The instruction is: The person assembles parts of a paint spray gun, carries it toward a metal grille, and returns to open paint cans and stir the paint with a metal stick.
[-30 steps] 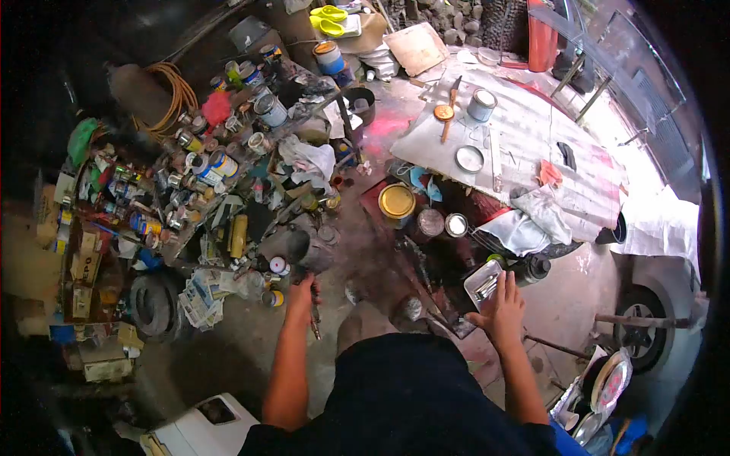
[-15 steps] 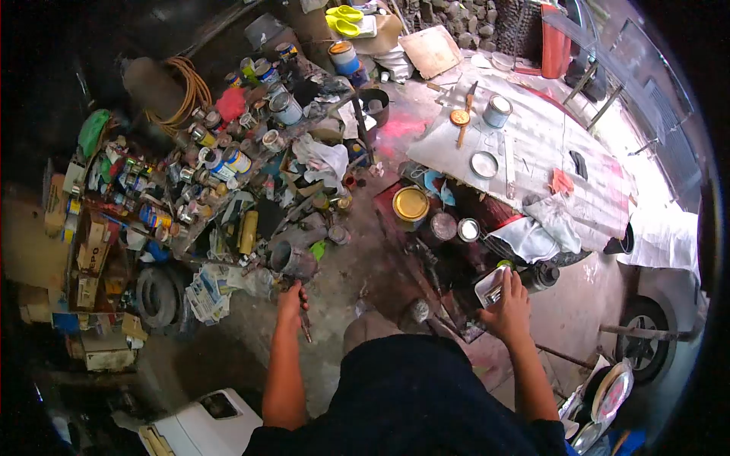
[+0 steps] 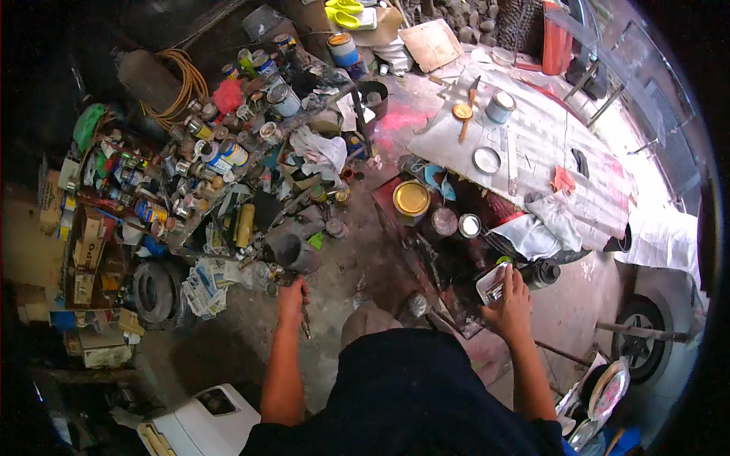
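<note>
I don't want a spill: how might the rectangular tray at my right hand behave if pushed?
The tray looks thin-walled, so it's probably light and easily shifted. The slender pieces inside appear loose, so they may slide if it tilts.

A black shirt [image 3: 411,387]; short dark sleeves [image 3: 266,441]; bare forearms [image 3: 283,372] beyond them.

2 arms [image 3: 282,380] reach forward: left hand [image 3: 291,296] curled, right hand [image 3: 512,308] (palm down) outstretched.

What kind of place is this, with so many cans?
It looks like a garage or workshop where things get painted: there are heaps of cans, a pink-stained floor and a vehicle's wheel.
</note>
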Action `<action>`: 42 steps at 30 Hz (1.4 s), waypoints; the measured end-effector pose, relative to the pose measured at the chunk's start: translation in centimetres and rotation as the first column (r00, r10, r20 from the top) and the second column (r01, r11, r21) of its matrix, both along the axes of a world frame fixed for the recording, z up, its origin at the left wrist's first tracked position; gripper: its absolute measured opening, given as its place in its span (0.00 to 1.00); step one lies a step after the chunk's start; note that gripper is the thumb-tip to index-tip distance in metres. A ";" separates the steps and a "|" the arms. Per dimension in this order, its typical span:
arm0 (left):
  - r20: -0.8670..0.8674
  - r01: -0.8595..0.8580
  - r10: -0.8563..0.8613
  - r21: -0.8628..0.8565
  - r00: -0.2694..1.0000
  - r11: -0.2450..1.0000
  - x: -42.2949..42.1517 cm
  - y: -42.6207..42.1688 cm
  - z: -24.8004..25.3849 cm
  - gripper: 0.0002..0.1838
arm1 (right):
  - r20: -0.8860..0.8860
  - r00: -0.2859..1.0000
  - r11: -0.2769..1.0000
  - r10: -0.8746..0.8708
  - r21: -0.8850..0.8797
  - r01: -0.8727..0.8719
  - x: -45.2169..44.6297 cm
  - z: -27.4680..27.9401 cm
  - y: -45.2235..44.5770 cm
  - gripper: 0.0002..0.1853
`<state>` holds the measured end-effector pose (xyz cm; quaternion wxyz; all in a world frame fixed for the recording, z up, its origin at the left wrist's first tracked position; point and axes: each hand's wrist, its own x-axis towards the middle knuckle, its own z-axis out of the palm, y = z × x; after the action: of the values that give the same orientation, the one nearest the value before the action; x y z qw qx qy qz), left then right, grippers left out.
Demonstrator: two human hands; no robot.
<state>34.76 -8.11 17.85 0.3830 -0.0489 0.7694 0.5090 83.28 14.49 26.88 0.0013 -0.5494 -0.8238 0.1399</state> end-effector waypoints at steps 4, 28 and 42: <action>-0.311 0.131 -0.134 -0.029 0.941 0.991 4.4 1.9 1.6 0.37 | 0.009 1.000 1.000 -0.003 0.021 0.003 -0.3 0.0 -0.1 0.63; -0.185 0.215 -0.150 0.416 0.971 0.884 8.1 8.0 4.6 0.43 | -0.041 0.999 1.000 0.001 0.027 0.001 0.2 -0.2 0.1 0.68; -0.074 0.253 -0.244 0.175 0.967 0.951 1.7 9.7 0.7 0.34 | -0.366 0.908 0.979 0.204 0.056 -0.197 -16.5 0.6 5.5 0.55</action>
<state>36.45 1.60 18.55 0.4269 0.0968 0.7289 0.5263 66.80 19.94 27.51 0.1469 -0.4258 -0.8618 0.2332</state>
